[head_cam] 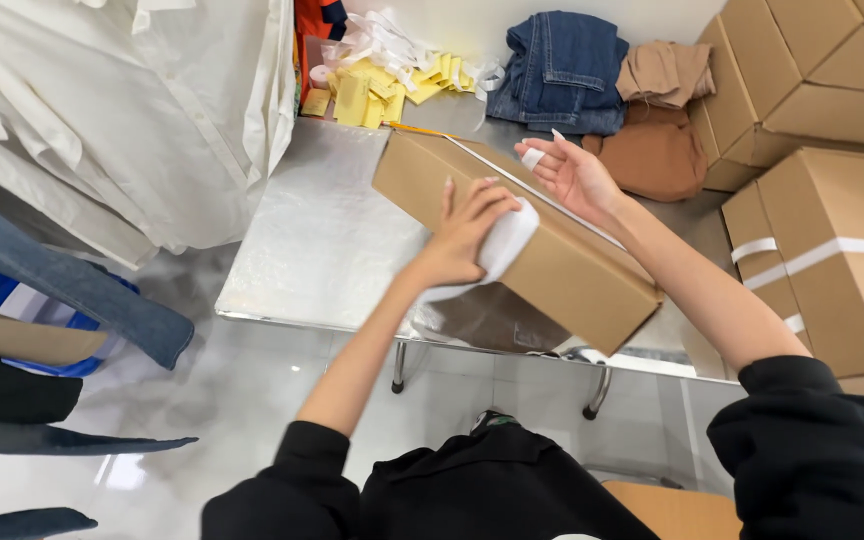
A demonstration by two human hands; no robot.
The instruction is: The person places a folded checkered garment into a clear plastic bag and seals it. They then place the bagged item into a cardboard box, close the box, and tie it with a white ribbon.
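Two hands: both are working over one long brown cardboard box on the shiny metal table.
Left hand: gripping a white tape roll, pressing on the box's middle.
Box: slanting from far-left to near-right.
Right hand: open, fingers spread, hovering farther back.
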